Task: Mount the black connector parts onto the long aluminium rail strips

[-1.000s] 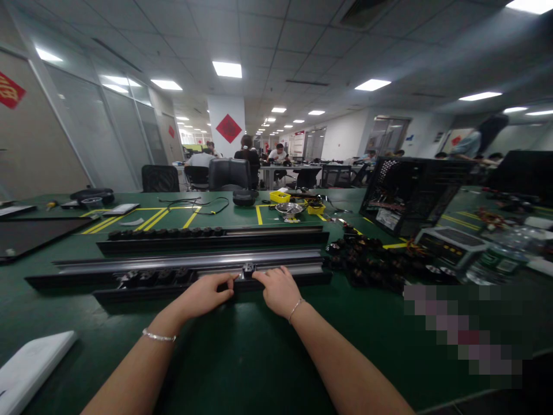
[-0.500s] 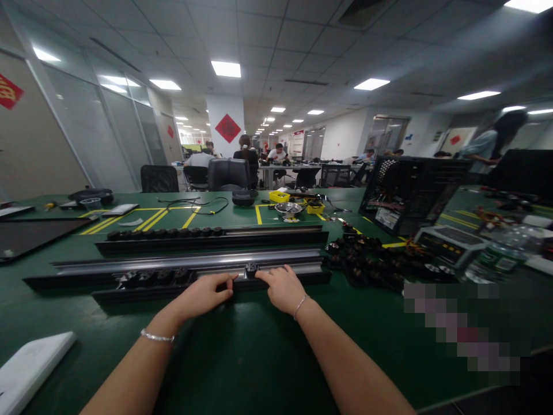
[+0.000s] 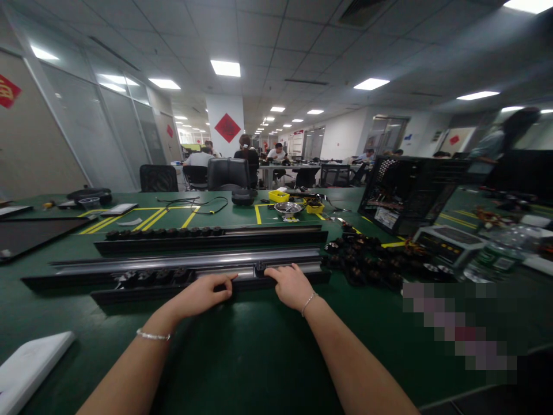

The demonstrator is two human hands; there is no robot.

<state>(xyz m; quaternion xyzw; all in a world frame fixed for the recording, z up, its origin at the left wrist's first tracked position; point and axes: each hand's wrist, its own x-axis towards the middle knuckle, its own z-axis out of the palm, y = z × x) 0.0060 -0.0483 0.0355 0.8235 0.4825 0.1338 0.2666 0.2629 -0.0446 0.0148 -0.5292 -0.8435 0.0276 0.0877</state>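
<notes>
A long black and silver rail (image 3: 173, 271) lies across the green table in front of me. My left hand (image 3: 203, 294) rests on its near edge, fingers curled over the black lip. My right hand (image 3: 291, 285) rests on the same rail further right, its fingertips on a small black slider piece (image 3: 260, 267) set in the silver channel. Several small black parts sit in the rail's left section (image 3: 147, 275). A second black rail (image 3: 207, 236) lies parallel just behind.
A heap of small black parts (image 3: 371, 262) lies right of the rails, by a weighing scale (image 3: 449, 242) and an open computer case (image 3: 410, 190). A white box (image 3: 30, 366) sits near left. Bowl and yellow bins (image 3: 287, 203) stand further back. People sit at far desks.
My right hand and the small slider piece have shifted a little to the right along the rail. My left hand has stayed in place.
</notes>
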